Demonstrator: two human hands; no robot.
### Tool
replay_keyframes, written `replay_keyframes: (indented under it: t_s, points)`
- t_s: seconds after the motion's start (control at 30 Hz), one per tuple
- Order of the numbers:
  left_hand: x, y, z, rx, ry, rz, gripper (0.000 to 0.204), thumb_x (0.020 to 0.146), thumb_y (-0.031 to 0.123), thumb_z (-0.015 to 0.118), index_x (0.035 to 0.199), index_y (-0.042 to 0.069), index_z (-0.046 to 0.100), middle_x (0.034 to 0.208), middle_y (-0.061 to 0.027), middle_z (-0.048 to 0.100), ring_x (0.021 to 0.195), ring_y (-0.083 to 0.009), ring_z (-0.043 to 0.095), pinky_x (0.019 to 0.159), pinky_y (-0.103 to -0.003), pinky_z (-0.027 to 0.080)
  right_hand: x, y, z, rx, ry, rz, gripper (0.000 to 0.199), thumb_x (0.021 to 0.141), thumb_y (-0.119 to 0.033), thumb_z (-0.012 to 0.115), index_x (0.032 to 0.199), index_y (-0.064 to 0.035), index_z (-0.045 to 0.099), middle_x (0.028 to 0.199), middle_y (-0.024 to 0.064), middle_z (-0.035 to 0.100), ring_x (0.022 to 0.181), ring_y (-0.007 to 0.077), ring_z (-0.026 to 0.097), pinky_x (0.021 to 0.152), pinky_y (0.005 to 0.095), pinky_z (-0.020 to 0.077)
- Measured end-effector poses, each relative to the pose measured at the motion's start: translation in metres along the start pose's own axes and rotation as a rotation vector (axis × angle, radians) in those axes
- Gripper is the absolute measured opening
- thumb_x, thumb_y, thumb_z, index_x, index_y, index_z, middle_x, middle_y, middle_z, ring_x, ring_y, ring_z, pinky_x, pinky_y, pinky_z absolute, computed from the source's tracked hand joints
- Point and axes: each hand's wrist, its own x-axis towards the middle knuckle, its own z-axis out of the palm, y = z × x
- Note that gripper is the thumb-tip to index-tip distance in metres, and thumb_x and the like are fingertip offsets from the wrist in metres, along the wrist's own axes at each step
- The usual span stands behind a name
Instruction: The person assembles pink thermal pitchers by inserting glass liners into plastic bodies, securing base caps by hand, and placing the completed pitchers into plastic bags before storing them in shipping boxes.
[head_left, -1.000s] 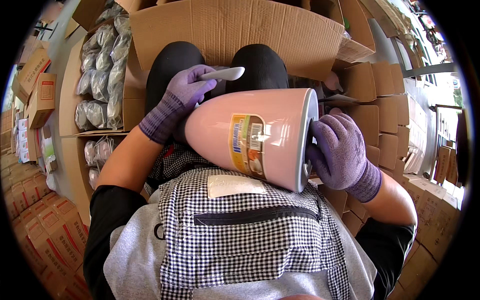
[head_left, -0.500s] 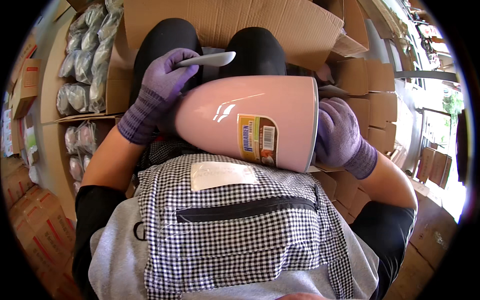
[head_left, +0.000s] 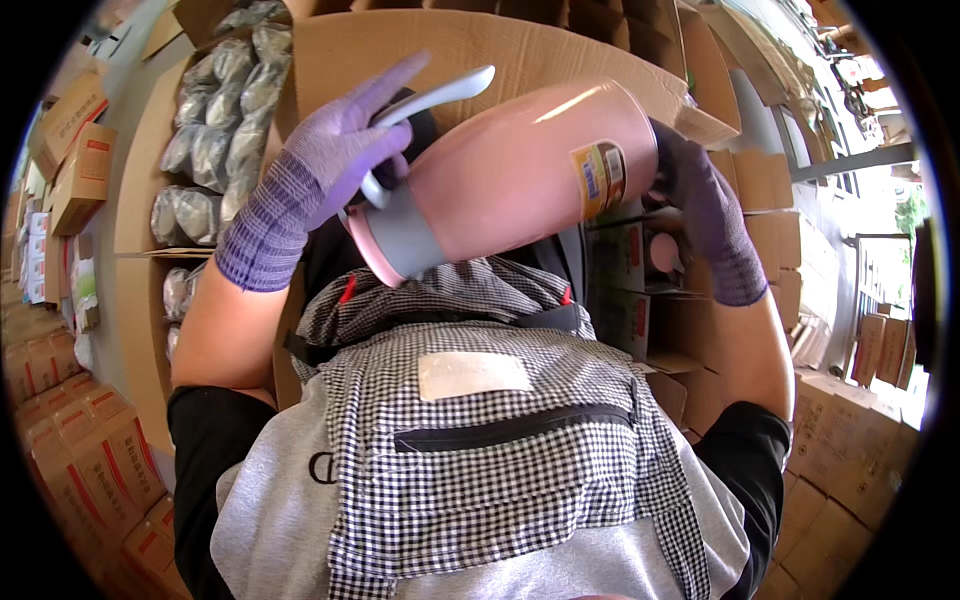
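A glossy pink thermos jug [head_left: 520,170] lies slantwise over my lap, its grey collar [head_left: 408,235] and pink rim at the lower left and its base at the upper right. A colourful label [head_left: 598,178] is on its side near the base. My left hand [head_left: 345,145], in a purple knit glove, grips the jug at its pale grey handle [head_left: 450,92], the index finger sticking out past it. The gloved right hand [head_left: 700,190] holds the base end; its fingertips are partly hidden behind the jug.
An open carton [head_left: 150,200] of bagged items stands on the left. Beyond my knees is a divided cardboard box [head_left: 400,40]. To the right, boxes with a pink item [head_left: 664,252] sit in a carton. Stacked cartons [head_left: 90,460] fill the lower left.
The jug has been turned and tilted, its base end raised and its collar and rim now in sight. My left hand has shifted its hold about the handle, and the right still supports the base.
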Motion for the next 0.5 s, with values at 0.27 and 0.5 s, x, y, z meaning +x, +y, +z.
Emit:
replay_keyframes:
  t_s: [0.27, 0.5]
  points:
    - [-0.025, 0.092, -0.028, 0.122, -0.429, 0.298, 0.057, 0.089, 0.012, 0.071, 0.142, 0.003, 0.054, 0.091, 0.0014, 0.064, 0.080, -0.0059, 0.063, 0.076, -0.022, 0.054, 0.149, -0.004, 0.084, 0.383, 0.013, 0.045, 0.054, 0.104, -0.044, 0.060, 0.130, 0.0034, 0.064, 0.128, 0.0159, 0.068, 0.115, 0.0201, 0.065, 0.099, 0.0323, 0.0504]
    - [-0.046, 0.059, -0.015, 0.811, 0.006, 0.677, 0.027, 0.074, 0.014, 0.083, 0.094, 0.002, 0.068, 0.104, -0.0134, 0.064, 0.094, -0.0289, 0.068, 0.082, -0.034, 0.054, 0.103, -0.025, 0.096, 0.293, -0.107, -0.041, 0.050, 0.098, -0.036, 0.066, 0.127, 0.0042, 0.065, 0.125, 0.0172, 0.068, 0.110, 0.0242, 0.067, 0.097, 0.0350, 0.0520]
